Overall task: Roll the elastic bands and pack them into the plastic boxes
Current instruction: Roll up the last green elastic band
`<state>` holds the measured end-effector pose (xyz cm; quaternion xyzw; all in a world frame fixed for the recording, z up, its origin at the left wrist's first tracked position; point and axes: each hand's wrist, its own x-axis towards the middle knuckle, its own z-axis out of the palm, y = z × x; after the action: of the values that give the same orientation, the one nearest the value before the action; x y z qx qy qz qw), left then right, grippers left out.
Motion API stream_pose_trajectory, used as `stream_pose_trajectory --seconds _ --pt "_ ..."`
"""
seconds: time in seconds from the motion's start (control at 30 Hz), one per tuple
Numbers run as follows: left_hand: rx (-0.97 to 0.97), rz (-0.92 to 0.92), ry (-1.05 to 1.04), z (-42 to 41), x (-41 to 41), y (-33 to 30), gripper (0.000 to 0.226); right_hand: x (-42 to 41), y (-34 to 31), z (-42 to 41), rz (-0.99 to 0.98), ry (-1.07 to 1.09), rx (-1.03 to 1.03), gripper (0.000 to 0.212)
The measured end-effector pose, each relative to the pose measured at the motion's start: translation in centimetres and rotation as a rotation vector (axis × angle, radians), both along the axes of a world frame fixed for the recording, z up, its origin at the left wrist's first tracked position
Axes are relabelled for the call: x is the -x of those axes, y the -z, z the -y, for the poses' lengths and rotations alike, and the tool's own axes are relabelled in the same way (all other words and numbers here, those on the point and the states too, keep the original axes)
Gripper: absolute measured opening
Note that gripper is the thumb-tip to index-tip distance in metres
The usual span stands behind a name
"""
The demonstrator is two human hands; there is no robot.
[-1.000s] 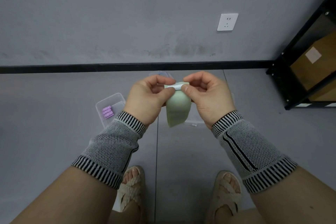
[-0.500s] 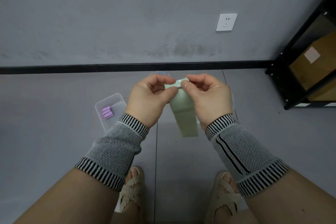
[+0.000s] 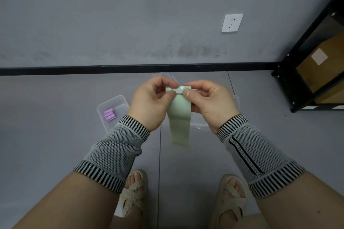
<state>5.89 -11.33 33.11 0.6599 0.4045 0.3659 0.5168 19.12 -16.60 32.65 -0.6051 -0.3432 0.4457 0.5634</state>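
Note:
A pale green elastic band [image 3: 180, 117] hangs from my two hands, its top edge folded over into a small roll. My left hand [image 3: 150, 102] pinches the roll's left end between thumb and fingers. My right hand [image 3: 208, 101] pinches the right end the same way. On the floor to the left stands a clear plastic box [image 3: 119, 101] with three rolled purple bands [image 3: 109, 114] inside. Behind my right hand lies another clear plastic box [image 3: 199, 126], mostly hidden. A third clear box [image 3: 163, 75] peeks out above my left hand.
A black metal shelf [image 3: 297, 72] with cardboard boxes stands at the right. A grey wall with a black skirting [image 3: 130, 69] and a white socket [image 3: 232, 22] lies ahead. My sandalled feet [image 3: 134, 197] are on the grey floor below.
The hanging tail of the green band has dropped lower and straightened. Both hands have stayed together at the band's top edge, turning the small roll.

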Motion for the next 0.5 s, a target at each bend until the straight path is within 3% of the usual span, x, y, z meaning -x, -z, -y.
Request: stream_pose_trajectory --seconds 0.1,0.17,0.27,0.5 --pt "0.06 0.057 -0.053 0.05 -0.17 -0.03 0.028 0.08 -0.18 -0.11 -0.053 0.045 -0.036 0.012" --pt "0.107 -0.006 -0.084 0.0 -0.17 0.21 0.03 0.17 -0.13 -0.1 -0.083 0.096 -0.071 0.014" --pt "0.102 -0.116 -0.067 0.11 -0.31 0.44 0.025 0.01 0.02 0.02 -0.024 0.145 -0.084 0.016" --pt "0.106 -0.031 -0.099 0.0 -0.12 -0.36 0.02 0.54 0.07 0.0 0.076 0.154 -0.117 0.023"
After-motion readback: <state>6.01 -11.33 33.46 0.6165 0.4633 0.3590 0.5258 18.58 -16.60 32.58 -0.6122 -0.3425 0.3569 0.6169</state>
